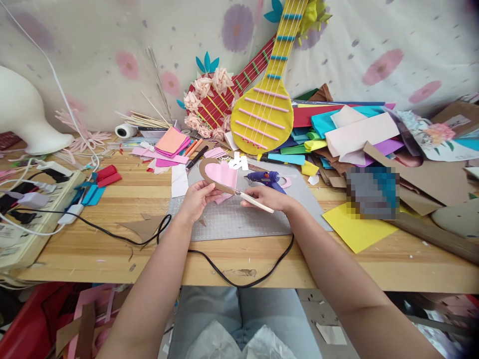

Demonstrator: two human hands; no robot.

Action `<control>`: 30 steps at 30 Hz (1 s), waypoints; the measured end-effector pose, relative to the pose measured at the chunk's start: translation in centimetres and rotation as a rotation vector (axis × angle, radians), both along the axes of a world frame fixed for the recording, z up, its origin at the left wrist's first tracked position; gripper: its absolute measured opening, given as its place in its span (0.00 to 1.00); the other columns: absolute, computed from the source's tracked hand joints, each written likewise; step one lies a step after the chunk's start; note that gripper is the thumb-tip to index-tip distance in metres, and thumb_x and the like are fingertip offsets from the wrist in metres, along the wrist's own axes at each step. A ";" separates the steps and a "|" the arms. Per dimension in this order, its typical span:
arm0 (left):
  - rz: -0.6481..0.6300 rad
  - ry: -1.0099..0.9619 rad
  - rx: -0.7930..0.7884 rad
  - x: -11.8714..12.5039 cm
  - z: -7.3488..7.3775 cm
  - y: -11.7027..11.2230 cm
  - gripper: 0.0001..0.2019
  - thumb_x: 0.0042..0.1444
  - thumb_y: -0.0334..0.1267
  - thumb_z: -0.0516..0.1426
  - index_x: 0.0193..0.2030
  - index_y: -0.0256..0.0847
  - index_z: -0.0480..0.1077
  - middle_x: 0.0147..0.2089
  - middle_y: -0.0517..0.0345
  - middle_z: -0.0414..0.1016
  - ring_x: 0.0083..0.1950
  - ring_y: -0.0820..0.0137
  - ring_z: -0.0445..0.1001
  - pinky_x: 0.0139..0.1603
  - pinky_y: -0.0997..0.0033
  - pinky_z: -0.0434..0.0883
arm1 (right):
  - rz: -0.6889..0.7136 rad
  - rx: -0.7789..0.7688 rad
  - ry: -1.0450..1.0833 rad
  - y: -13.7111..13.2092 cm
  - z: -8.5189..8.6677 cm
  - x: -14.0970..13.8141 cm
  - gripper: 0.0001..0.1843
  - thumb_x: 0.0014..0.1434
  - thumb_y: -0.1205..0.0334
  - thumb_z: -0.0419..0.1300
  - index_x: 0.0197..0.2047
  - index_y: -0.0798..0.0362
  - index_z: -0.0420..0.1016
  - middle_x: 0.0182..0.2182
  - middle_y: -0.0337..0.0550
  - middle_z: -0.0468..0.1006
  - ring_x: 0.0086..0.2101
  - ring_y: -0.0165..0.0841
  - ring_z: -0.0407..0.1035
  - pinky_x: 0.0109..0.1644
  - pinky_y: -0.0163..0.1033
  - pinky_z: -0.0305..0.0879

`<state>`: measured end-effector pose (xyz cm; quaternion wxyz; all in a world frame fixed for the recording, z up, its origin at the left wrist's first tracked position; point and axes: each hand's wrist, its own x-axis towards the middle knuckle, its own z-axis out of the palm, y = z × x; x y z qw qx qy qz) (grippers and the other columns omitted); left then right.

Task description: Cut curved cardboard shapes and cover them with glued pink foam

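Note:
My left hand [201,198] pinches the lower left edge of a curved brown cardboard piece [223,187]. A pink sheet [223,174] shows within its curve; whether the two are joined I cannot tell. In my right hand [268,198] is a pair of scissors with white handles [257,202], and its blades meet the cardboard's right end. Both hands are over a grey cutting mat [239,224]. Just behind my right hand lies a blue glue gun [264,177]. Small white paper pieces [238,161] sit beyond the pink sheet.
A yellow paper lute [262,117] and a red one with pink flowers [213,107] lean against the back cloth. Coloured sheets [361,130] pile up at right. A power strip [33,229] stands left, and a black cable [239,285] loops along the front edge.

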<state>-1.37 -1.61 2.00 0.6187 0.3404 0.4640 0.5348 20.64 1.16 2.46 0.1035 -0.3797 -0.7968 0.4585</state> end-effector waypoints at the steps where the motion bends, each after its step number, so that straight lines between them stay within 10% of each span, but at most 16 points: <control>1: -0.002 -0.005 -0.004 0.0 0.0 0.0 0.04 0.49 0.30 0.60 0.30 0.33 0.68 0.27 0.54 0.77 0.28 0.72 0.76 0.34 0.71 0.74 | -0.002 -0.006 0.003 0.0 -0.1 0.0 0.24 0.49 0.39 0.56 0.26 0.55 0.63 0.21 0.33 0.59 0.24 0.25 0.53 0.27 0.33 0.47; 30: -0.056 -0.028 0.000 0.6 -0.2 -0.3 0.04 0.50 0.31 0.59 0.32 0.35 0.67 0.30 0.52 0.78 0.31 0.68 0.78 0.33 0.69 0.75 | -0.025 0.010 0.023 0.0 -0.6 -0.5 0.23 0.49 0.40 0.56 0.29 0.55 0.67 0.24 0.35 0.62 0.27 0.27 0.55 0.30 0.33 0.50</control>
